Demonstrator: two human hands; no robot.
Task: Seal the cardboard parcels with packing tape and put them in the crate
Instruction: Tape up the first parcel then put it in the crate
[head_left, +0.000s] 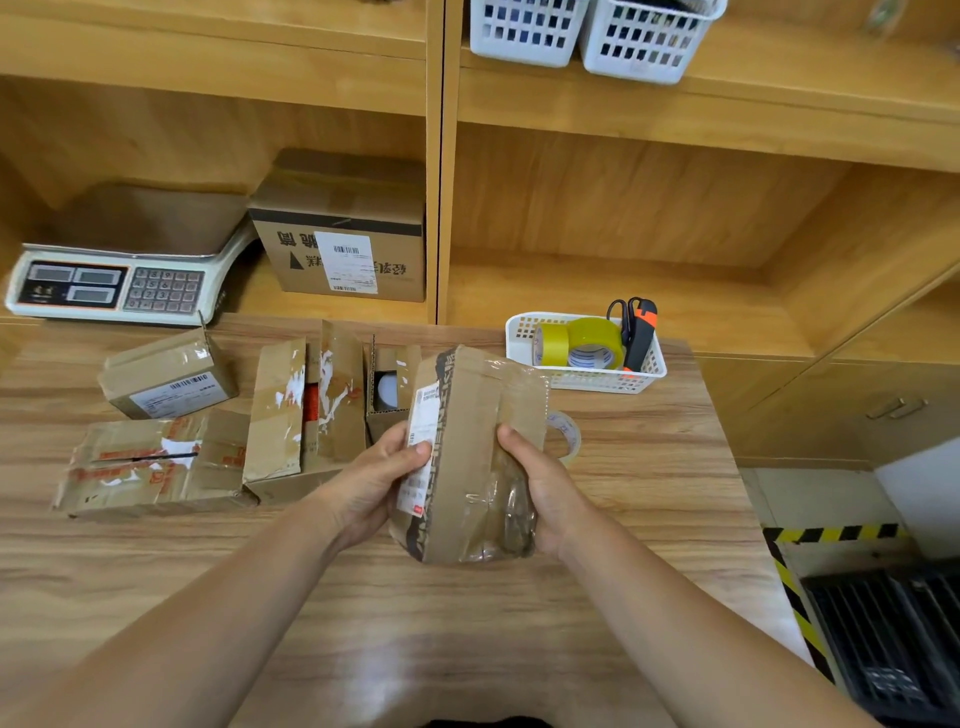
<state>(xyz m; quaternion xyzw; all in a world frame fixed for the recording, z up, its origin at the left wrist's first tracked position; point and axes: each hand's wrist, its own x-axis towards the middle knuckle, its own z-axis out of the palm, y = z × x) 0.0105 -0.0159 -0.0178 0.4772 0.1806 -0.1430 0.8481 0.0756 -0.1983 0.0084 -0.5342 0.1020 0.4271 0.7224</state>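
The parcel (467, 457) sits in a two-handed grip above the worktop (363, 597), left hand (379, 478) and right hand (545, 483) each curled round one long side, long axis pointing forward. The crate (893, 649) lies below and right of the grip, nearest the right hand.

The parcel (467, 452) is matt brown cardboard, its right side wrapped in crinkled, glossy clear film (506, 501), with a paper label (423, 415) on its left. The table (467, 649) is smooth wood grain with a soft sheen. The basket (652, 366) is white perforated plastic; the tape rolls (597, 338) inside shine yellow.
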